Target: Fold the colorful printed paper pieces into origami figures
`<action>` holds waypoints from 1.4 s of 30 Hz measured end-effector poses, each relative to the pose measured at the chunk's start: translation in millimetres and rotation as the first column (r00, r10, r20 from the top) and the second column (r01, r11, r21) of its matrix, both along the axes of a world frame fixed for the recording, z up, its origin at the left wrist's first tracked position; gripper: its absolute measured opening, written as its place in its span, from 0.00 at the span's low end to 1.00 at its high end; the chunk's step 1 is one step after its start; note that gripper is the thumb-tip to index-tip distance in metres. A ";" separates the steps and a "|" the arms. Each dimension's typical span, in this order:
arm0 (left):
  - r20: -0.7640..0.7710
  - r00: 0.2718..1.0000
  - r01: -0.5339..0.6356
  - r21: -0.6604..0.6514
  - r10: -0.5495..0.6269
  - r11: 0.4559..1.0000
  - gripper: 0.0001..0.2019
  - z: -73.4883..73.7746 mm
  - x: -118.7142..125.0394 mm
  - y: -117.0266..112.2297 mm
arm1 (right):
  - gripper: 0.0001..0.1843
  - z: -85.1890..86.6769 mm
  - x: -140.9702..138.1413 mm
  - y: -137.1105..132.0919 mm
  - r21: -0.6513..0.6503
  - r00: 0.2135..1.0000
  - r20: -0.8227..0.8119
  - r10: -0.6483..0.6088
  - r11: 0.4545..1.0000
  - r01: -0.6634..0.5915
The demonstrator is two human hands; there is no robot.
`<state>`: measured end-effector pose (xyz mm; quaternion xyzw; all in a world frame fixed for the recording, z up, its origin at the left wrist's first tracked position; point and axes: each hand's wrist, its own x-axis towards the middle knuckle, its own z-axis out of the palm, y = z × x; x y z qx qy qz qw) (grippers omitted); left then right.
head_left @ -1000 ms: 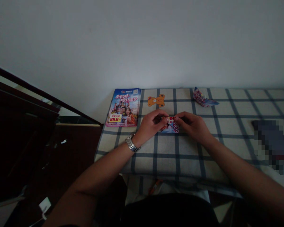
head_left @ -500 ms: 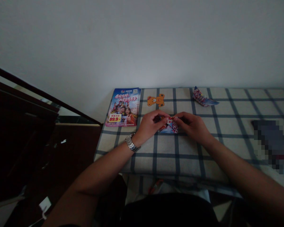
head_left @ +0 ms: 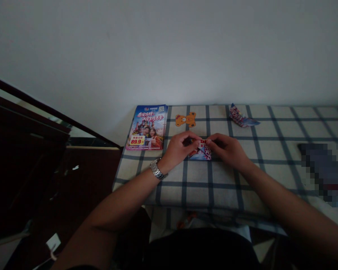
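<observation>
A folded piece of printed paper [head_left: 200, 154], coloured red, white and blue, is held low over the checked tablecloth [head_left: 197, 193]. My left hand [head_left: 181, 147], with a metal watch [head_left: 157, 169] on its wrist, pinches the paper's upper left edge between thumb and fingers. From the other side my right hand [head_left: 229, 150] grips the upper right edge, thumb on top. The two thumbs are close together, and the fingertips beneath the paper are hidden. Just beyond the hands lies a flat orange bear cutout [head_left: 185, 119].
A stack of printed flyers [head_left: 146, 127] lies at the table's back left corner. Another folded paper piece [head_left: 242, 117] rests near the wall at the back right. A dark pixelated object [head_left: 325, 170] is at the far right. A dark floor [head_left: 84, 195] shows left of the table.
The folded paper's upper edge and printed lettering look slightly different between my thumbs, as its near edge dips a little toward me. Both hands keep their grip almost in place.
</observation>
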<state>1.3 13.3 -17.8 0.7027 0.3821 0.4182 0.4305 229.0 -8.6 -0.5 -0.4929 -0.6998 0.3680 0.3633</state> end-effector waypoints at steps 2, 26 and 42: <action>-0.003 1.000 0.004 0.005 -0.004 1.000 0.08 0.4 0.0 0.3 | 0.18 -1.4 0.2 -0.2 -0.020 1.000 -0.011 0.006 1.000 -0.006; 0.150 0.987 -0.039 -0.144 0.060 0.989 0.18 5.5 1.1 1.9 | 0.20 -1.8 4.2 2.5 -0.015 0.996 -0.059 -0.071 0.997 0.071; 0.091 0.991 -0.096 -0.057 0.101 0.994 0.16 4.6 2.0 0.5 | 0.19 -1.9 1.7 0.2 -0.016 0.998 -0.028 -0.049 0.999 0.048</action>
